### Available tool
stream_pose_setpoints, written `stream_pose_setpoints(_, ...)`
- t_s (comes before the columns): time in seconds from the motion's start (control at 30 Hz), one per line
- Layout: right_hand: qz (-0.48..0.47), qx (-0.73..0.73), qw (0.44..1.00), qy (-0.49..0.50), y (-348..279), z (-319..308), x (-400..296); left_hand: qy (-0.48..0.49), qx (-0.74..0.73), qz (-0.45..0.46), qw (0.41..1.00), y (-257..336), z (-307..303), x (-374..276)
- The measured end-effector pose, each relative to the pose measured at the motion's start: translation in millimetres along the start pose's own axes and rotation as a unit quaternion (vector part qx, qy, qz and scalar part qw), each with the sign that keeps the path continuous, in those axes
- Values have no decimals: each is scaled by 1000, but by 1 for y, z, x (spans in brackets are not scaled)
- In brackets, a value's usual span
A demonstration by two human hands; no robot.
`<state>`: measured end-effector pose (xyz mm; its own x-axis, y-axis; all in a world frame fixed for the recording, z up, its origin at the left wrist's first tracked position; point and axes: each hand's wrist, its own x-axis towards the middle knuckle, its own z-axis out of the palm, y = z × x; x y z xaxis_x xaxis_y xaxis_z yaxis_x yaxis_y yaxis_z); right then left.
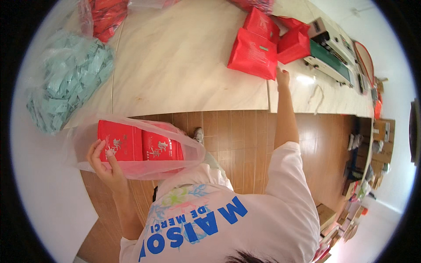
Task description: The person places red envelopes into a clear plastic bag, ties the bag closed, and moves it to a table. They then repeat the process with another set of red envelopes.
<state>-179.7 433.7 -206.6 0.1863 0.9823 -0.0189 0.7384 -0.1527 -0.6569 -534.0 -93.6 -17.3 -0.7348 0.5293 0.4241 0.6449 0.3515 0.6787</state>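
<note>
My left hand point(107, 164) rests at the near left edge of a clear plastic bag point(194, 153), its fingers on a red printed pouch point(120, 141). Beside that pouch, inside the bag, lies another red pouch point(161, 144). My right hand point(283, 77) reaches out over the table and touches the lower right corner of a red packed bag point(253, 54); whether its fingers grip the corner cannot be told. Behind it lies a similar red bag point(261, 24), and to the right stands another red bag point(294, 44).
A marbled table point(184, 65) spans the front. At its left lies a plastic sack of pale green packets point(72, 79), with red packets point(107, 19) behind. A belt sealing machine point(332, 62) stands right. Cardboard boxes point(383, 141) line the far right wall.
</note>
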Motion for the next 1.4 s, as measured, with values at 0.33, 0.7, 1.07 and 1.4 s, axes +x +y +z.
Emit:
stream_pose_setpoints(0.33,93,78,945,-305,16,35,42,-63,12,-65,996,30,14,-10)
stream_pose_setpoints(0.7,-519,26,853,-56,-214,-71,-201,-131,-491,-230,830,31,68,21)
stream_pose_setpoints(1.07,-822,32,464,-329,-267,-132,-480,-181,-805,-378,420,-31,47,-3)
stream_pose_setpoints(1.4,-720,-55,622,-303,-294,-72,-593,-92,-761,-410,495,-122,-9,-80)
